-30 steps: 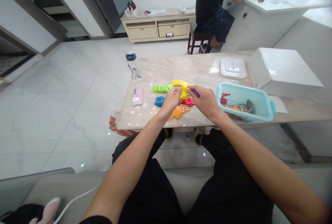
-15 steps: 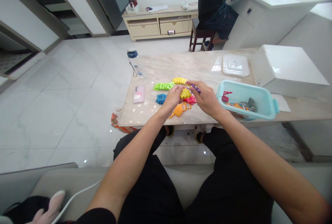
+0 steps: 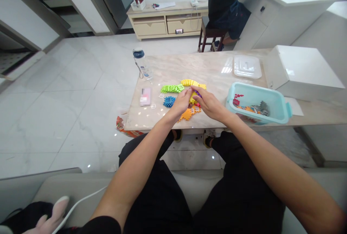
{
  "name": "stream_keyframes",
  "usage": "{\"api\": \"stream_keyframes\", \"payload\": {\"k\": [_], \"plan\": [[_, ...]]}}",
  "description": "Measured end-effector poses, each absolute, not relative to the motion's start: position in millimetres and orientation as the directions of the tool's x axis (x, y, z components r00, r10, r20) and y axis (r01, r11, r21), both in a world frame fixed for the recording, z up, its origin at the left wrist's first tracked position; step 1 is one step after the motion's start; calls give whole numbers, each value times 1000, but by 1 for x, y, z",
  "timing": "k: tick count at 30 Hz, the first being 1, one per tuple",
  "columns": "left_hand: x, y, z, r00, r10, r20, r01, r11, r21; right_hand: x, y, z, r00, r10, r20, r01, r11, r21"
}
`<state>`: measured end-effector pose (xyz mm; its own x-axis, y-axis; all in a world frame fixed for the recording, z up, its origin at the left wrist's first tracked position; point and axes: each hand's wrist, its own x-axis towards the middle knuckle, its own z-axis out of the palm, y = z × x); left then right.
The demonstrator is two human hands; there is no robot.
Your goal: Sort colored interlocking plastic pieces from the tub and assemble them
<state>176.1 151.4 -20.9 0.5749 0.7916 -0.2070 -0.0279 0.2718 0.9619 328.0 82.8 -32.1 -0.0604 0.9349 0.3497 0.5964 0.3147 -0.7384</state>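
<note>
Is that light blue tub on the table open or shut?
Open: nothing covers the tub, and red, orange and grey pieces show inside.

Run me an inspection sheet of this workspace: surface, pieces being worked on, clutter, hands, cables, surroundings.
Surface: pale marbled table, glossy, with light reflections.
Pieces: green pieces, blue pieces and orange pieces lie around the hands; more are inside the turquoise tub.
Clutter: bottle, pinkish case, clear lid, white box.
Hands: left hand holds a yellow piece; right hand holds a purple piece against it, partly hidden.
Cables: white cable on the seat, lower left.
Surroundings: another person sits on a stool beyond the table.
</note>
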Motion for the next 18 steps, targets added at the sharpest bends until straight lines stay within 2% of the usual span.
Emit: {"api": "stream_keyframes", "payload": {"k": [4, 8, 10, 13, 18], "plan": [[156, 172, -12, 545, 824, -154, 26, 166, 986, 329, 89, -30, 28, 927, 374, 610, 280, -741], [115, 212, -14, 373, 925, -73, 110, 34, 993, 333, 93, -23, 114, 911, 397, 627, 244, -740], [97, 231, -24, 274, 952, -136, 161, 94, 982, 338, 94, -19, 133, 893, 430, 649, 249, -719], [86, 249, -43, 216, 940, -263, 318, 187, 930, 353, 91, -17, 186, 855, 484, 680, 243, -692], [116, 256, -61, 267, 921, -284, 469, 133, 873, 389, 72, -16, 325, 801, 502, 680, 171, -713]]}}
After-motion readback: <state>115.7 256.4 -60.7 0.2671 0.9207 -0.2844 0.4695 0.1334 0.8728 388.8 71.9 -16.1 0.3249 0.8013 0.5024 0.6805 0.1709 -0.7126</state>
